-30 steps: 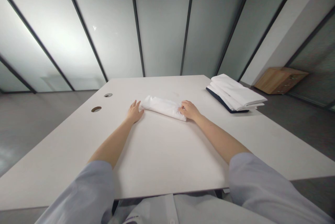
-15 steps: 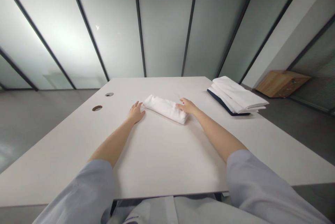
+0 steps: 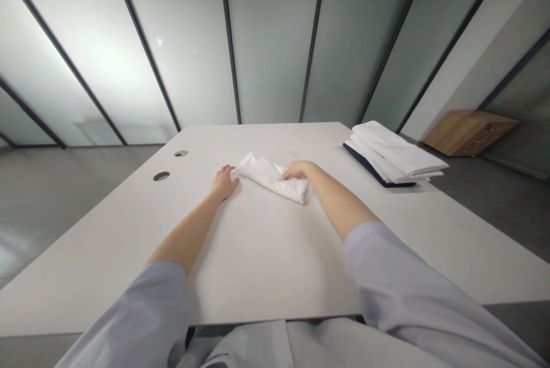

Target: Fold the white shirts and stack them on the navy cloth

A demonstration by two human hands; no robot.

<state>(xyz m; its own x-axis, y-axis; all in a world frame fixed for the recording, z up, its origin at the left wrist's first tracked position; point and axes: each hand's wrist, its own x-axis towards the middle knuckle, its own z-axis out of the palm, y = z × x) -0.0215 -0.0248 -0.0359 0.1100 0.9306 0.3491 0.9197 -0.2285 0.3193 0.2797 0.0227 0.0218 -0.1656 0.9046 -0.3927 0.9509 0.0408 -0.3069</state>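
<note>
A folded white cloth (image 3: 266, 176) lies slantwise on the white table (image 3: 275, 253), wrinkled near its right half. My right hand (image 3: 298, 169) bends over the cloth's upper right part, its fingers closed on the fabric; the fingertips are partly hidden. At the cloth's left end my left hand (image 3: 224, 183) lies on the tabletop with fingers spread, its thumb beside the cloth's edge.
A stack of folded white cloths (image 3: 393, 153) sits at the table's right edge on a dark navy piece (image 3: 373, 170). Two round holes (image 3: 161, 176) pierce the table at left. A wooden cabinet (image 3: 468, 132) stands on the floor beyond, right of the frosted glass wall (image 3: 275, 41).
My right hand has moved left from the cloth's right end and closed on its top fabric, which is now more rumpled. My left hand has barely moved.
</note>
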